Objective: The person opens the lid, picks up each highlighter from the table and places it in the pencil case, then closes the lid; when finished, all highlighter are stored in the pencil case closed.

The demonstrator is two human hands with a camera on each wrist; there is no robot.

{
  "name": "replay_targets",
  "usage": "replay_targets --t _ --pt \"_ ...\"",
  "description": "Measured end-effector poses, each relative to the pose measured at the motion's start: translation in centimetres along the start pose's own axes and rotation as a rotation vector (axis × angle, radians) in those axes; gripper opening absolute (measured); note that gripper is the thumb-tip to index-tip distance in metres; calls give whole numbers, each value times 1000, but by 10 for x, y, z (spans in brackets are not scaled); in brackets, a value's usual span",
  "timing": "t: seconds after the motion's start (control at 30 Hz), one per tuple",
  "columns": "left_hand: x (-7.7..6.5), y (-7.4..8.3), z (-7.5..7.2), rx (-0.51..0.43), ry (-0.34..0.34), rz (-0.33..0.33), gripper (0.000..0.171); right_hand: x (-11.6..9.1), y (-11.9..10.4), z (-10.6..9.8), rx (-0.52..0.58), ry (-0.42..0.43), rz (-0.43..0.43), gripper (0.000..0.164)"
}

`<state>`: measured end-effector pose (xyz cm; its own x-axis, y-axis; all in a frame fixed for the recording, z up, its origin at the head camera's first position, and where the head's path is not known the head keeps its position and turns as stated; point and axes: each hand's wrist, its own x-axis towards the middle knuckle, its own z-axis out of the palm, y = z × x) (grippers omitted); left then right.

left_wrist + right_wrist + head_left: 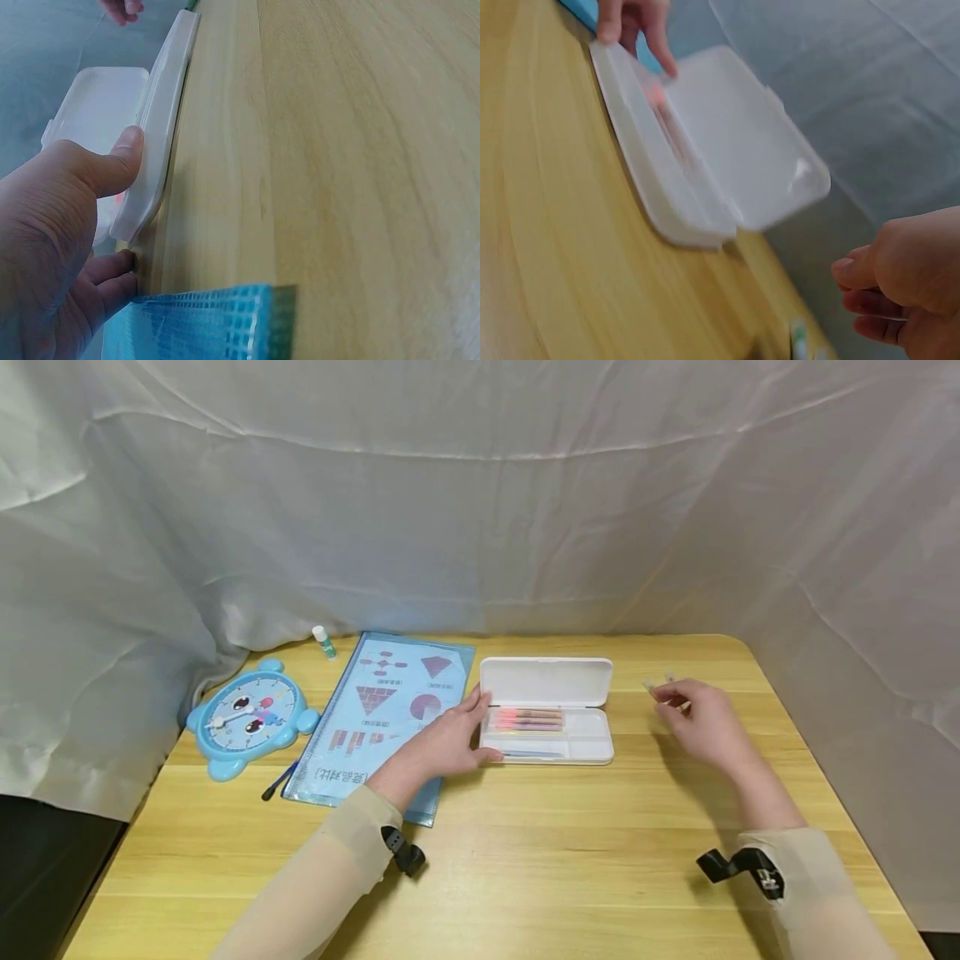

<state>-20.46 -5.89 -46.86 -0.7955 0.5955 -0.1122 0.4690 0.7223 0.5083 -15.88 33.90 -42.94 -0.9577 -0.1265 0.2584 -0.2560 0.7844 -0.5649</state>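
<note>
The open case [589, 749] stands between folder [339, 693] and right hand [702, 720], pens [528, 720] already inside, lid not yet down, small things [670, 677] outside by the right's curled fingers, whether pinching one I cannot tell, the left hand [448, 739] gripping its left end, thumb and fingers apart, the folder's upside-down Chinese print too small to read.
</note>
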Motion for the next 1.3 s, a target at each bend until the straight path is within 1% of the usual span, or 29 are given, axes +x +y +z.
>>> replay_targets --t 0.1,0.27,0.4,0.53,0.7,0.87,1.1,1.3 --pt "0 0 0 -6 1 0 107 -1 14 -1 -9 -5 61 21" --pt "1 -1 2 11 1 0 108 -3 31 2 -42 -14 137 23" --pt "2 -2 2 20 4 0 108 -6 40 5 -82 -21 157 22" --pt "3 -1 1 23 -2 -10 109 -7 46 9 -120 -38 154 20" --pt "2 -1 1 19 -7 -17 109 -6 48 12 -131 -65 177 20" --pt "2 0 1 15 -9 -16 109 -6 48 16 -135 -71 202 22" --pt "1 0 0 8 -13 -21 109 -7 47 18 -130 -44 197 20" --pt "1 0 1 9 -8 -22 109 -4 40 13 -94 9 190 22"
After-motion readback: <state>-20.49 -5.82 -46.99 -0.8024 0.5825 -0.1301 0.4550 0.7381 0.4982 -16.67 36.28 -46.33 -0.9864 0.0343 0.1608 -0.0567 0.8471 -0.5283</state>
